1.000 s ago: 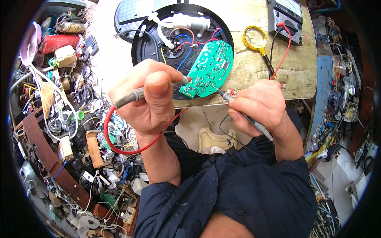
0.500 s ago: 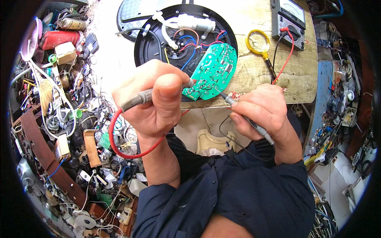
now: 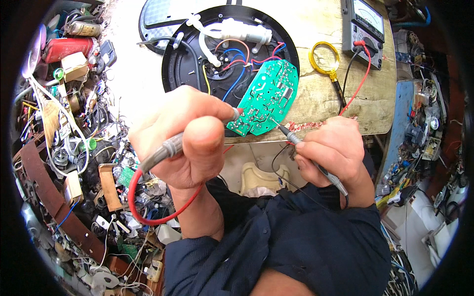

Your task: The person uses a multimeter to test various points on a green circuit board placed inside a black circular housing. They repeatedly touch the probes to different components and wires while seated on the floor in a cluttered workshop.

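A green circuit board (image 3: 267,100) leans over the near right part of a round black housing (image 3: 190,69), with coloured wires running beneath it. My left hand (image 3: 182,133) is closed around a test probe (image 3: 165,150) with a red lead; its tip end is at the board's lower left edge. My right hand (image 3: 333,150) grips a second test probe (image 3: 323,170) with a black lead, and its tip reaches the board's lower right edge. Whether either tip touches a solder point, I cannot tell. Both leads' plugs sit in an analog multimeter (image 3: 364,32) at the back right.
A yellow-rimmed magnifying glass (image 3: 337,81) lies on the wooden table (image 3: 316,118) between the housing and the meter. White tubing (image 3: 242,32) is fixed inside the housing. Piles of electronic scrap (image 3: 89,163) fill the left side. A cream stool (image 3: 261,177) stands below the table edge.
The right probe's tip has moved from just off the board's near edge onto the board. The left hand and probe have shifted slightly left and down. The whole view has shifted a little.
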Demonstrator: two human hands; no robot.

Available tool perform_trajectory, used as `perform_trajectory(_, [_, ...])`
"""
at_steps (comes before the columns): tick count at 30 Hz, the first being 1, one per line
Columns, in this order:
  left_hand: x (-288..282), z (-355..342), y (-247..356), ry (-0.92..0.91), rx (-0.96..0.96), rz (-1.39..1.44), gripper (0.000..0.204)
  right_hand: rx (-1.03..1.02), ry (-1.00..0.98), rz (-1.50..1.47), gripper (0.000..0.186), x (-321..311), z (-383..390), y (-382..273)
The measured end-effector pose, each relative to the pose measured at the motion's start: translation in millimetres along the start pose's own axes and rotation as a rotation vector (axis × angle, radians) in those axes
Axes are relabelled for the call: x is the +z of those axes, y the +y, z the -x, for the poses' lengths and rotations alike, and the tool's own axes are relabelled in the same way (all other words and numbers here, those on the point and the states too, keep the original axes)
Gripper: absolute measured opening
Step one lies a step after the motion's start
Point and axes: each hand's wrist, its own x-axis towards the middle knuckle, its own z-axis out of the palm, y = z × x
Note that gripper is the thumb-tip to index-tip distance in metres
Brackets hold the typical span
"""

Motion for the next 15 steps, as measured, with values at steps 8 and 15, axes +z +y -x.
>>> perform_trajectory(8, [-3,-8,12,-0.1,-0.066,-0.269,0.089,0.053,-0.045,-0.016,0.02,-2,-2,2])
perform_trajectory(15, [-7,-6,11,-0.073,-0.11,-0.266,0.091,0.06,-0.069,-0.014,0.021,0,-4,2])
